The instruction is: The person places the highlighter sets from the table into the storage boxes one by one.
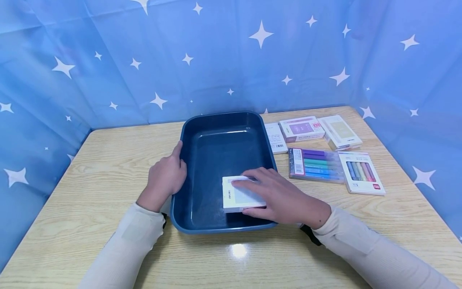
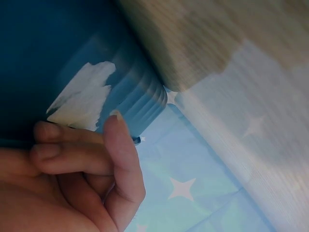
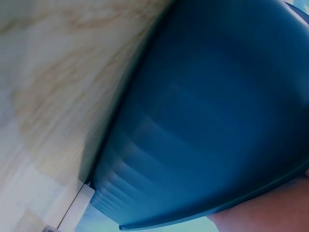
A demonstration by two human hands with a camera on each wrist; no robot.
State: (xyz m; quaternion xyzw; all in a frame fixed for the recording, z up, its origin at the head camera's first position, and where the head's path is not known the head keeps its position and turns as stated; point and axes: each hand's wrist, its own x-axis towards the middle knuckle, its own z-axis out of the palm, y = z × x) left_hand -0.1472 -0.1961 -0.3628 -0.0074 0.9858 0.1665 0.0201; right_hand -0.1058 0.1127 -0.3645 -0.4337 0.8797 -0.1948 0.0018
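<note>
A deep blue plastic tray [image 1: 213,231] stands on the table. At its left side my left hand [image 1: 166,176] holds the rim, thumb over the edge and index finger stretched along it; in the left wrist view the other fingers [image 2: 82,159] are bent against the outer wall. My right hand [image 1: 278,194] reaches over the tray's near right corner. It grips a flat white box [image 1: 238,194] with a pale panel, fingers over the top and thumb along the near side. The box is low inside the tray. The right wrist view mostly shows the tray's outer wall [image 3: 193,130].
Right of the tray lie a clear pack of coloured pens [image 1: 317,165], a white box with a window showing coloured sticks [image 1: 361,172], a purple-panelled box [image 1: 302,128], a yellow-panelled box [image 1: 340,132] and a partly hidden white box [image 1: 276,138]. A blue starred curtain [image 1: 216,52] hangs behind.
</note>
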